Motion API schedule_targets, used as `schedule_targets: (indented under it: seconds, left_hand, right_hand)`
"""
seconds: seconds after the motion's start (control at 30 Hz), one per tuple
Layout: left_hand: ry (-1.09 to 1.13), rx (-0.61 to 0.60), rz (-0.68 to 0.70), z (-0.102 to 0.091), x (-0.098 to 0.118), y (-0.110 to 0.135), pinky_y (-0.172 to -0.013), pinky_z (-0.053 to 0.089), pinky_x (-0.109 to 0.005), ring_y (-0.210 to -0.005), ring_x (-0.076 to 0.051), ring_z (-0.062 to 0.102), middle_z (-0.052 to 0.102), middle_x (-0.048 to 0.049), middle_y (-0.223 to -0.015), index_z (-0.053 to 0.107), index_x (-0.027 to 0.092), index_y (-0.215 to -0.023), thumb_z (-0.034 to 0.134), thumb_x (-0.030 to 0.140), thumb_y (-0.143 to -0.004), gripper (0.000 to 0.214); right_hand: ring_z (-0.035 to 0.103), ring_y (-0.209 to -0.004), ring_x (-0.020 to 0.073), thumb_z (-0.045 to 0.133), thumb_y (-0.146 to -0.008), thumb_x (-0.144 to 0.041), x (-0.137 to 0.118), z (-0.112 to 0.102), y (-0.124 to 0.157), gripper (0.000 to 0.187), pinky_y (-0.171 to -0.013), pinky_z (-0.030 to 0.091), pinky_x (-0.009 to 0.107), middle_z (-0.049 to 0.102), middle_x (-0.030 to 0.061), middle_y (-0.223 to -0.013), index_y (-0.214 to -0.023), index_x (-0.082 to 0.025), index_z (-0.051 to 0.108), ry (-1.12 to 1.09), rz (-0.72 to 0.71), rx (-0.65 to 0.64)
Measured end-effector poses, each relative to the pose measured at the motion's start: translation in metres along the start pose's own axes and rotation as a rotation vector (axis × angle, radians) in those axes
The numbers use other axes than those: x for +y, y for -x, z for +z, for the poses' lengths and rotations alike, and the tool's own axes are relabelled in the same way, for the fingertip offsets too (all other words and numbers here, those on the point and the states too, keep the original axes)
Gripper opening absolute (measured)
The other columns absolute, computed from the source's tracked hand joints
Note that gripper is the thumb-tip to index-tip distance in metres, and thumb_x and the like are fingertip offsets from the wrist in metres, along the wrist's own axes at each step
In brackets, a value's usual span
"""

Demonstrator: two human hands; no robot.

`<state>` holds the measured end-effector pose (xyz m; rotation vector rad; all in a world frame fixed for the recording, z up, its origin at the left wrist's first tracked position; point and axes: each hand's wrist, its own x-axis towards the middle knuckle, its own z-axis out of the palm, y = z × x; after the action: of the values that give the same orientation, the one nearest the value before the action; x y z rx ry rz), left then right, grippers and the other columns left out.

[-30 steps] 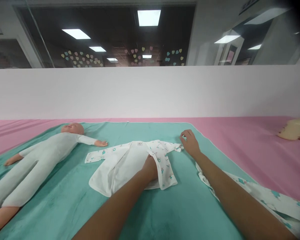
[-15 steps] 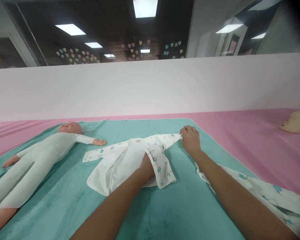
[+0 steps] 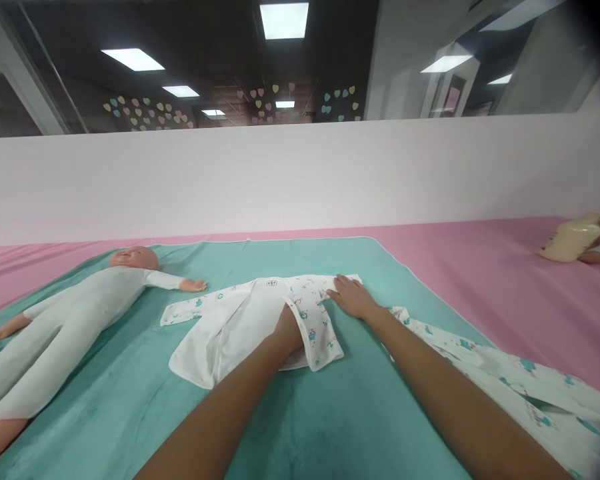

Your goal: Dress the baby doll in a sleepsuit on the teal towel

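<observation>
Small white jacket (image 3: 253, 327) spread on a teal blanket (image 3: 290, 420), both sleeves stretched out sideways, neck end away from the person at work. Sleeves and turned front carry a scattered print; a small label (image 3: 272, 283) sits at the inside of the neck.

Left hand (image 3: 287, 328): reaching in under the jacket's right front panel (image 3: 321, 337), which is lifted around it. Fingers covered by the cloth; from where I stand, I cannot tell whether they grip.

Right hand (image 3: 351, 297): palm down on the jacket's right sleeve, fingers out across the fabric rather than curled into a fist. The cuff pokes out just past the knuckles.

Left of the jacket: a baby doll (image 3: 90, 303) in a white suit, on its back, one arm stretched towards the jacket's left sleeve, its hand near but apart.

Right of the jacket: a printed white cloth (image 3: 500, 363), rumpled, partly behind the person's right forearm.

Farther right of the jacket, on pink cloth (image 3: 490, 267): a pale yellow bottle (image 3: 570, 240), tipped over at a slant. Beyond the jacket: a plain white wall (image 3: 280, 180), with heart shapes (image 3: 130, 110) showing in the glass above.
</observation>
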<state>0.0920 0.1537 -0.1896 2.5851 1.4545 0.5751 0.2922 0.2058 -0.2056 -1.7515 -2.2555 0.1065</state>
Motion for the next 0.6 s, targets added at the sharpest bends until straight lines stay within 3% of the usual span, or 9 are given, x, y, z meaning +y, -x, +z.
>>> schedule_targets:
  seconds: [0.13, 0.27, 0.4, 0.53, 0.6]
  left_hand:
    - [0.045, -0.035, 0.005, -0.004, 0.001, 0.0, -0.089, 0.044, -0.035, -0.1, -0.023, 0.056, 0.061, -0.0106, -0.113, 0.058, 0.018, -0.11, 0.039, 0.028, -0.083, 0.035]
    - [0.092, -0.055, -0.033, -0.009, 0.004, 0.002, -0.084, 0.046, -0.037, -0.096, -0.025, 0.057, 0.063, -0.0111, -0.107, 0.058, 0.018, -0.109, 0.047, 0.035, -0.078, 0.037]
    - [0.1, -0.01, -0.039, -0.011, 0.007, 0.003, -0.085, 0.046, -0.038, -0.099, -0.027, 0.056, 0.06, -0.0122, -0.114, 0.056, 0.018, -0.113, 0.05, 0.041, -0.075, 0.045]
    - [0.076, 0.005, -0.026, -0.01, 0.005, 0.002, -0.083, 0.047, -0.037, -0.098, -0.025, 0.057, 0.061, -0.0113, -0.113, 0.058, 0.019, -0.112, 0.051, 0.036, -0.076, 0.041]
    - [0.056, 0.011, -0.014, -0.009, 0.004, 0.002, -0.081, 0.048, -0.036, -0.097, -0.025, 0.057, 0.061, -0.0112, -0.112, 0.059, 0.019, -0.111, 0.053, 0.034, -0.076, 0.038]
  right_hand:
    - [0.04, -0.121, 0.0278, 0.046, -0.081, -0.041, 0.03, -0.008, -0.001, 0.037, -0.098, 0.03, 0.041, 0.051, 0.0156, -0.125, -0.102, -0.014, 0.059, -0.166, 0.298, 0.148]
    - [0.055, -0.094, 0.0258, 0.046, -0.077, -0.042, 0.043, -0.017, -0.003, 0.034, -0.075, 0.042, 0.035, 0.06, 0.0144, -0.103, -0.093, -0.014, 0.058, -0.262, 0.447, 0.271]
    - [0.055, -0.07, 0.0154, 0.045, -0.075, -0.048, 0.043, -0.019, -0.007, 0.032, -0.06, 0.041, 0.025, 0.062, 0.003, -0.082, -0.083, -0.019, 0.057, -0.427, 0.413, 0.339]
    - [0.056, -0.071, 0.0137, 0.053, -0.072, -0.042, 0.049, -0.017, -0.013, 0.027, -0.062, 0.042, 0.024, 0.062, 0.001, -0.078, -0.087, -0.019, 0.052, -0.831, 0.238, 0.499]
    - [0.058, -0.074, 0.0141, 0.051, -0.073, -0.033, 0.055, -0.016, -0.015, 0.019, -0.065, 0.043, 0.024, 0.063, 0.0018, -0.081, -0.086, -0.02, 0.051, -0.806, 0.221, 0.501]
